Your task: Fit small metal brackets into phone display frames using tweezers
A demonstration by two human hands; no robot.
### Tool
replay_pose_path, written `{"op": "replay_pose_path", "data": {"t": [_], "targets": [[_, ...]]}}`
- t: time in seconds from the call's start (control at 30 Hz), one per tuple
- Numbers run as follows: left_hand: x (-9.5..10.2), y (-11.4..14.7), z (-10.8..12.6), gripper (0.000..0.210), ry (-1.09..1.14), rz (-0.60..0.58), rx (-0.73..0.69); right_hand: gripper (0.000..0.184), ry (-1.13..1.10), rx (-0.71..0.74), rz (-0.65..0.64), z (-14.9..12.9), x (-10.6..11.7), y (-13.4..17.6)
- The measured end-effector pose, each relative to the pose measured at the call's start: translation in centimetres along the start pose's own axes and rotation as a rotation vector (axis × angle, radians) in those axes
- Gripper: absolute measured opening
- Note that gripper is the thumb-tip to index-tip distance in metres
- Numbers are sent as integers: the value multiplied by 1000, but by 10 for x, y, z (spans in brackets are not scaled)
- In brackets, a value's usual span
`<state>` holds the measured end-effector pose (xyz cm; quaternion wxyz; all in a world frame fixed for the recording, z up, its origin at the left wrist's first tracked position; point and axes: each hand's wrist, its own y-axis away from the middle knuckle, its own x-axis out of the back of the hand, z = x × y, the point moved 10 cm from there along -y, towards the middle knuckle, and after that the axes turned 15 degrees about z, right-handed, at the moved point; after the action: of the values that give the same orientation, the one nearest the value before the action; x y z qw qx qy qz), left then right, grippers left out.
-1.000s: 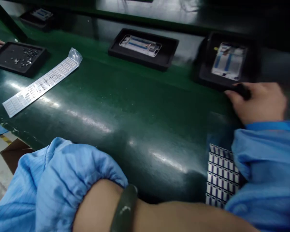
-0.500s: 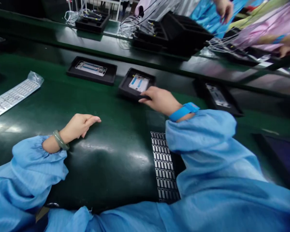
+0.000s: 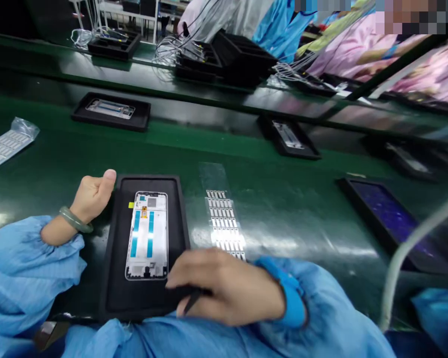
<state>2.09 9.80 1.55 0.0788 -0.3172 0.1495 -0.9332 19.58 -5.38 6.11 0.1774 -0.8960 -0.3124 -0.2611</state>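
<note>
In front of me a black tray [image 3: 176, 209] lies on the green work surface. Inside it rests a phone frame [image 3: 159, 243], silver-white with two blue strips and a yellow tab at its upper left. My left hand [image 3: 91, 196] is curled closed beside the tray's left edge, thumb on top; nothing shows in it, and whether it touches the tray I cannot tell. My right hand [image 3: 224, 288], slightly blurred, is over the tray's lower right corner. Between its thumb and fingers is a black pointed tool [image 3: 193, 300], its kind unclear.
A clear sheet of small metallic pieces [image 3: 222, 211] lies right of the tray. Further trays with phone frames stand behind, one at the back left [image 3: 142, 119], another at the back right [image 3: 309, 151]. A white sheet [image 3: 7, 149] lies left, a purple-surfaced tray [image 3: 388, 209] right.
The tray with the phone frame has come from the far side to right in front of me. My right hand has moved back with it, and my left hand has curled up.
</note>
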Motion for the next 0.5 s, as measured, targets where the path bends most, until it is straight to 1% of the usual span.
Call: {"op": "replay_pose_path", "data": {"t": [0.03,0.07,0.13,0.17,0.23,0.27,0.33,0.4,0.43,0.5], "targets": [[1,0,6,57,-20,3,-35,25,-88,-45,157,8,26,0],[2,0,13,54,-42,12,-71,23,-138,-125,326,25,54,2],[3,-1,27,43,-78,22,-139,39,-199,-321,745,72,116,21],[3,-1,33,37,-91,26,-166,48,-241,-418,918,97,138,36],[2,-3,44,37,-110,37,-214,54,-280,-575,1143,141,164,64],[0,-3,52,41,-120,37,-244,52,-295,-633,1223,159,170,77],[-13,0,72,52,-137,-8,-334,49,-385,-707,1292,186,170,94],[-38,9,101,60,-143,-132,-463,45,-462,-742,1296,200,164,101],[-53,16,117,60,-142,-206,-529,44,-480,-747,1285,204,160,101],[-86,36,147,51,-123,-365,-661,43,-470,-749,1254,206,155,100]]}}
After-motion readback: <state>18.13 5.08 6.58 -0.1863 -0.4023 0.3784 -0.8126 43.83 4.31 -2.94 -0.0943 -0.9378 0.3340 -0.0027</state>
